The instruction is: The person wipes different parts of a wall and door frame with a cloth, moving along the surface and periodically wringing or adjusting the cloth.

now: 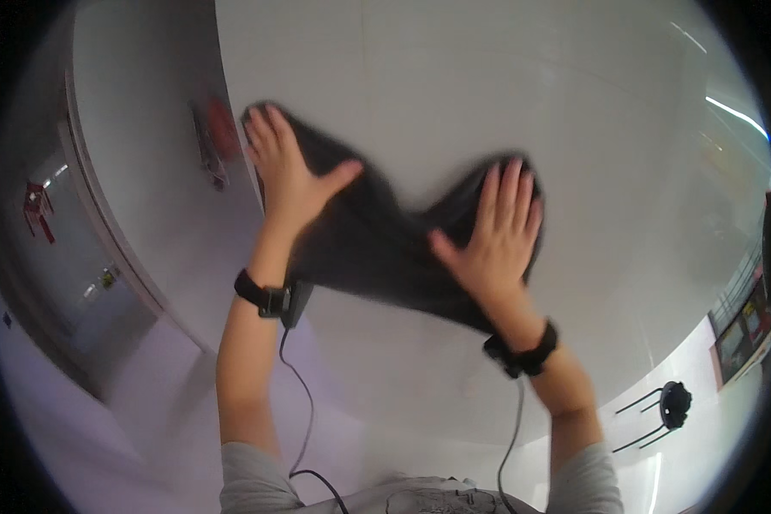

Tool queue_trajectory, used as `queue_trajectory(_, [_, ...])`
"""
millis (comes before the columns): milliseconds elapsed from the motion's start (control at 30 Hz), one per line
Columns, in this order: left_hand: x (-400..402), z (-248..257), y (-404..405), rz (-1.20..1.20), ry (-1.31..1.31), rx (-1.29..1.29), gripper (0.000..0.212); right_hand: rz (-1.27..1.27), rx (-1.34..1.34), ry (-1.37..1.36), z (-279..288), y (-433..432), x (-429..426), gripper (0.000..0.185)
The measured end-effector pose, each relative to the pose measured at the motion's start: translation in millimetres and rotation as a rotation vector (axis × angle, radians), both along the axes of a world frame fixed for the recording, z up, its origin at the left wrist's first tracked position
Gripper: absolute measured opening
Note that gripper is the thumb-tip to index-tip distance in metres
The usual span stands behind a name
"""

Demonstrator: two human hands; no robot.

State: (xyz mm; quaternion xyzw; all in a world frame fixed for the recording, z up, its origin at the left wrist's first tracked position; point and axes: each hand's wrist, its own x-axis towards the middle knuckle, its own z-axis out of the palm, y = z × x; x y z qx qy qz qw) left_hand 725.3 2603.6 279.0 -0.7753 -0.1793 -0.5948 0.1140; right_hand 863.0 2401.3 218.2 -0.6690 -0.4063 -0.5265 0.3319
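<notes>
A black cloth, perhaps a garment (372, 257), lies spread over a pale glossy surface (424, 83), with a deep V-shaped notch in its far edge. My left hand (289, 160) rests flat on its far left corner, thumb stretched out to the right. On the right-hand lobe lies my right hand (498, 231), palm down, its thumb pointing toward the notch. Neither hand shows cloth pinched between the fingers. Both hands and the cloth are slightly blurred. The palms hide parts of the cloth.
Black straps with small devices circle my left wrist (263, 297) and right wrist (525, 353); a cable trails from each toward my body. A dark round stool (674, 405) is at the lower right. A blurred red object (221, 128) is beyond the surface's left edge.
</notes>
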Motion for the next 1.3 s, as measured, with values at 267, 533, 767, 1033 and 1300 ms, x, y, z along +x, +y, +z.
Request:
queue_trajectory(267, [47.8,65.9,-42.6,-0.005,-0.053,0.171,0.112,-0.089,0.21,-0.288,83.7,-44.8,51.6,0.083])
queue_trajectory(533, [97.1,63.4,-136.8,-0.128,0.102,0.453,0.085,-0.253,0.298,-0.174,56.8,-94.8,92.2,0.078])
queue_trajectory(767, [120.4,-0.6,-174.7,-0.356,0.153,0.277,0.096,-0.327,0.287,0.0,-16.2,-127.8,106.4,0.074])
queue_trajectory(1033, [128.1,-150.3,-195.7,-0.375,0.238,0.081,0.078,-0.275,0.342,0.132,-150.3,-131.1,100.5,0.073])
queue_trajectory(1300, [79.6,-320.4,-123.9,-0.113,0.224,-0.112,0.106,-0.155,-0.145,0.375,-338.8,-86.1,51.2,0.089])
